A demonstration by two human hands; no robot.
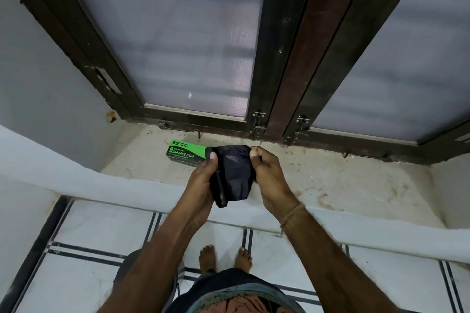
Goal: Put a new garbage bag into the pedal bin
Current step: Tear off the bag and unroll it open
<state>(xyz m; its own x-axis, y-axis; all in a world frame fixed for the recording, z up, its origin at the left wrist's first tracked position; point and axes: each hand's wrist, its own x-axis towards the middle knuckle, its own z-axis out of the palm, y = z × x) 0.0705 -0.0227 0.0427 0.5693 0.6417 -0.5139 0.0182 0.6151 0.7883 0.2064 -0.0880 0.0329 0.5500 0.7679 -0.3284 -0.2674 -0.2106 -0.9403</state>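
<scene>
A folded black garbage bag (235,175) hangs between both hands above the window sill. My left hand (201,185) grips its left edge with the thumb on top. My right hand (269,178) pinches its upper right corner. Behind the bag, a green and black box of garbage bags (184,151) lies on the sill; the bag covers the box's right end. A grey round shape (129,264), perhaps the pedal bin, shows low on the floor under my left forearm, mostly hidden.
The stained stone sill (343,180) runs below a dark-framed window with frosted panes (178,33). White walls close in on the left. White floor tiles with dark lines (89,236) lie below, with bare feet (225,258) standing on them.
</scene>
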